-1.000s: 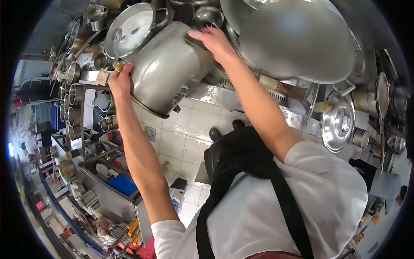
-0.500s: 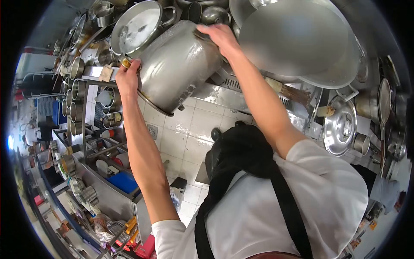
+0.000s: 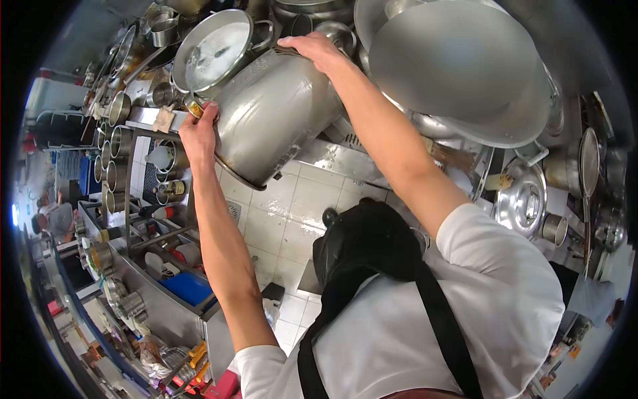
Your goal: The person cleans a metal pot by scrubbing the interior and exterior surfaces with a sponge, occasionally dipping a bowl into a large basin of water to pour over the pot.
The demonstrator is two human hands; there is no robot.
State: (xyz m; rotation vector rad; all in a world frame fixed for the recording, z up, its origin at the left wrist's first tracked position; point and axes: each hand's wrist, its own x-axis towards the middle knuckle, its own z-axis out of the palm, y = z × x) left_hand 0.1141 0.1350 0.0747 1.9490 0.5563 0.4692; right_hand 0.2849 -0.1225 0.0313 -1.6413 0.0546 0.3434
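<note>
A large metal stockpot (image 3: 276,116) lies tipped on its side between my two hands, wet and shiny on the outside. My left hand (image 3: 198,130) is closed round its handle (image 3: 193,106), which has brownish stains. At the upper end of the pot, my right hand (image 3: 316,50) grips the edge, its fingers partly hidden behind the metal. Just behind the pot stands a wide two-handled pan (image 3: 214,54) with whitish liquid or suds in it. The inside of the stockpot is turned away from me.
Large metal basins (image 3: 458,60) sit at the upper right. A shiny lid (image 3: 522,199) rests below them, near a strainer (image 3: 589,163). Small pots (image 3: 116,174) line a rack on the left, above a blue tray (image 3: 187,287). Wet white tiles (image 3: 279,213) cover the floor.
My right hand has shifted slightly left and down along the stockpot's upper edge. The pot has moved a little lower in view. My left hand keeps its hold on the handle.
</note>
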